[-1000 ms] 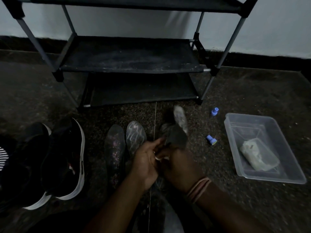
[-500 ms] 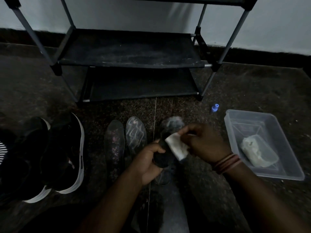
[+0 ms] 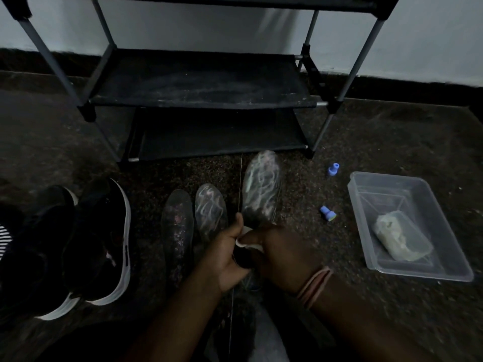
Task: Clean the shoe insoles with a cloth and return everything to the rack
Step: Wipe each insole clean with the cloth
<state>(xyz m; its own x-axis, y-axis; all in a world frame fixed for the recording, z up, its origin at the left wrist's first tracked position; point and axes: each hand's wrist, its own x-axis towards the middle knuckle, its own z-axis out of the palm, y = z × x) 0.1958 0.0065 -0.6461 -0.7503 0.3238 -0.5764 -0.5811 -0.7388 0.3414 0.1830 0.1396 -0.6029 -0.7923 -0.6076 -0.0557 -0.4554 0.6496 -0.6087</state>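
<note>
Left hand gripped the insole's heel; right hand pinched the cloth against it. Hard rubbing could probably buckle that floppy insole.

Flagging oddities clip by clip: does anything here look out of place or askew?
Two small blue caps lie loose on the floor between the rack and the clear tub, the nearer one tipped over. Nothing looks spilled or damaged.
</note>
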